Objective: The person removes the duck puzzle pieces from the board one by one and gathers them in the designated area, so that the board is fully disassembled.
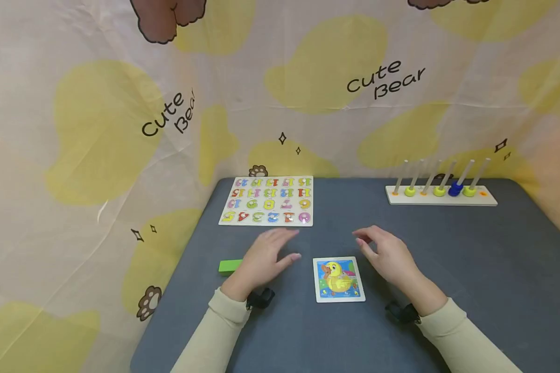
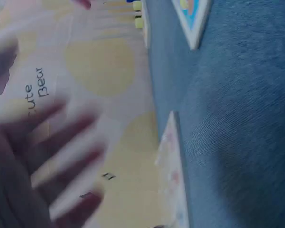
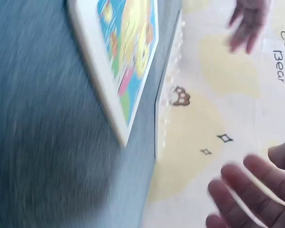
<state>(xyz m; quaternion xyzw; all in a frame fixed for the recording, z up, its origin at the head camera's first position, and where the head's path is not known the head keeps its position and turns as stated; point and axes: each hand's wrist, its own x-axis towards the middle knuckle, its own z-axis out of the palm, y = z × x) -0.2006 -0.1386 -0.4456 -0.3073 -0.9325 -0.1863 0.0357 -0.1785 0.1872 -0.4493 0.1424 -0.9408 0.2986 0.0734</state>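
Note:
A square duck puzzle (image 1: 338, 280) in a white frame lies flat on the dark table, between the two hands. My left hand (image 1: 266, 257) is raised to its left, fingers spread and nothing in them; the left wrist view shows those fingers blurred. Partly hidden behind that hand is a green block (image 1: 229, 267). To the puzzle's upper right hovers my right hand (image 1: 388, 255), its fingers loosely bent and holding nothing. In the right wrist view the puzzle (image 3: 97, 71) appears close by, with the fingers (image 3: 235, 175) apart from it.
A white number board (image 1: 267, 201) with colourful numerals lies at the table's back left. At the back right stands a white peg board (image 1: 441, 196) with upright pegs and yellow and blue rings. A patterned cloth (image 1: 308, 103) hangs behind and to the left of the table.

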